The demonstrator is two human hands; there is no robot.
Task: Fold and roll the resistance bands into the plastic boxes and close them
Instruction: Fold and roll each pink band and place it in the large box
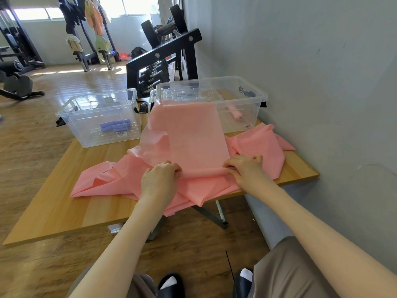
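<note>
On the far left of the wooden table stood the left clear box, lid off, with a few rolled purple bands on its floor, well apart from your hands. Just right of it, your left hand lay knuckles-up with fingers curled into the near end of the pink band, gripping the fabric at its left corner. From that grip the band's long axis ran straight away from you, up the table and over the near rim of the right clear box, so the length to be rolled lay directly ahead of both hands. Your right hand pinched the same near end at its right corner, fingers bent onto the fold; both hands stood about equally near the band, one at each edge. Judgement: the roll would need to travel forward along that axis toward the right box. More pink material lay rumpled beneath and to both sides of the strip, some hanging over the near table edge, and could catch in the roll. Inside the right box one rolled pink band rested, with what looked like clear lids; I could not tell how many. A dumbbell rack stood behind, out of the way.
</note>
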